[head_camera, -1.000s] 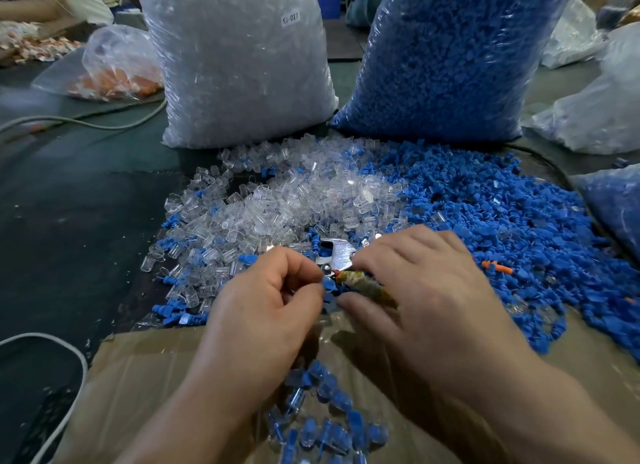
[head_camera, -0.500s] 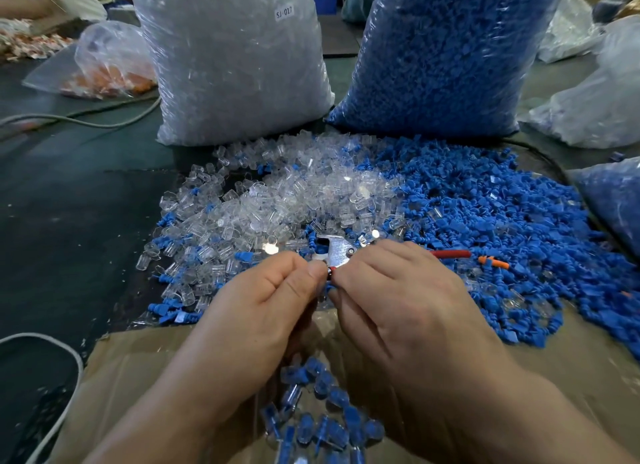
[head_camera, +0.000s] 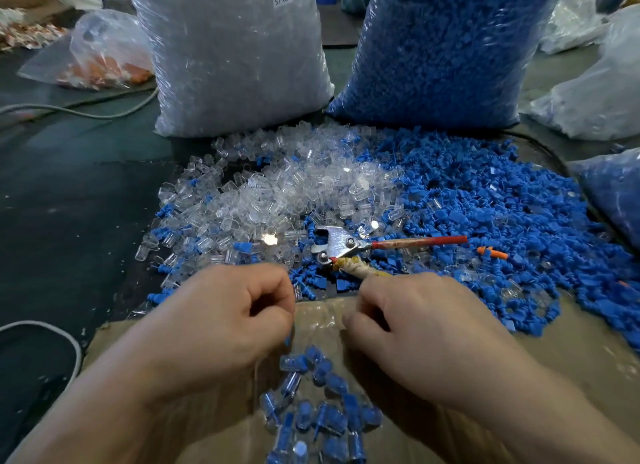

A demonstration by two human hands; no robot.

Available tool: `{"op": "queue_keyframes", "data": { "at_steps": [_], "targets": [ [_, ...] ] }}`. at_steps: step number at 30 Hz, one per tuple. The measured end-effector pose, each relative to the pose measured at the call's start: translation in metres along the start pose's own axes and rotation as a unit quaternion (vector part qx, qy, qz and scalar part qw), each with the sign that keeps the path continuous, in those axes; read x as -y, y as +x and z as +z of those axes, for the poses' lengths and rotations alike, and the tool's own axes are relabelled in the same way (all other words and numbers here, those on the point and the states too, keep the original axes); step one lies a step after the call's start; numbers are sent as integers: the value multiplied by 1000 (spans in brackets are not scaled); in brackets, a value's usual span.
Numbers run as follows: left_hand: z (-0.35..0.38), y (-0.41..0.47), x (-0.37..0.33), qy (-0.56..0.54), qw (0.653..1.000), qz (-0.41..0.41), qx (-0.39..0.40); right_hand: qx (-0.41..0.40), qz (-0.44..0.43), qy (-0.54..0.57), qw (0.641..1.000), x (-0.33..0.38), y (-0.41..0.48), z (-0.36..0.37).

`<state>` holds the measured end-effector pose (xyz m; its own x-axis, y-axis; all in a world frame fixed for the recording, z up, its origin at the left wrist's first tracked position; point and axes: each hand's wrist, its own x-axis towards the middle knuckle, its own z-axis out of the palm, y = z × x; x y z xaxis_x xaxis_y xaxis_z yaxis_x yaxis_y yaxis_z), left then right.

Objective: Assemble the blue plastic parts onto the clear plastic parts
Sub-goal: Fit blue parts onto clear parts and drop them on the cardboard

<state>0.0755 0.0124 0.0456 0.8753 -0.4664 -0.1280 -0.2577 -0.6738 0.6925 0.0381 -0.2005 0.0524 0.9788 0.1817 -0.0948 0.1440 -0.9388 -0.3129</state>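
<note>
Two hands are seen from the head camera, curled above a cardboard box (head_camera: 581,352). The left hand (head_camera: 221,325) is held with fingers tucked in; a blue bit shows at its fingertips, but a grip cannot be confirmed. Whether the right hand (head_camera: 426,335) holds anything cannot be told. Assembled pieces (head_camera: 322,418) are heaped in the box between the wrists, long axes pointing every way. Clear parts (head_camera: 277,193) and blue parts (head_camera: 485,200) are piled beyond. Pliers (head_camera: 341,243) are laid across them, head left, red handle right.
</note>
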Motion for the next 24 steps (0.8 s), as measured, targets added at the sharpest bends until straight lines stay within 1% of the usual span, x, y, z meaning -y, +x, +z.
{"op": "queue_keyframes", "data": {
  "at_steps": [2, 3, 4, 5, 7, 8, 10, 12, 15, 18, 24],
  "targets": [
    [2, 0, -1, 54, 997, -18, 59, -18, -18, -42, 999, 2, -1, 7],
    [2, 0, -2, 61, 996, -21, 67, -25, -25, -53, 998, 2, -1, 10],
    [2, 0, -2, 58, 996, -25, 59, -31, -26, -59, 997, 1, 0, 12],
    [2, 1, -1, 56, 998, -29, 31, -39, -22, -63, 997, 0, 1, 13],
    [3, 3, 1, 76, 994, -39, -64, -53, -14, -70, 996, -3, 5, 13],
    [4, 4, 2, 103, 989, -44, -96, -59, -12, -75, 995, -5, 8, 13],
    [9, 9, 3, 183, 976, -41, -111, -68, -19, -83, 994, -6, 15, 13],
    [17, 12, 3, 234, 968, -21, -90, -77, -48, -92, 992, -2, 20, 17],
    [22, 16, 1, 216, 973, -7, -78, -78, -96, -104, 987, 7, 23, 26],
    [24, 17, 1, 198, 977, -4, -84, -71, -100, -102, 987, 8, 26, 29],
    [28, 16, 4, 132, 978, -22, -157, -94, -93, -70, 989, 0, 29, 30]
  ]
}}
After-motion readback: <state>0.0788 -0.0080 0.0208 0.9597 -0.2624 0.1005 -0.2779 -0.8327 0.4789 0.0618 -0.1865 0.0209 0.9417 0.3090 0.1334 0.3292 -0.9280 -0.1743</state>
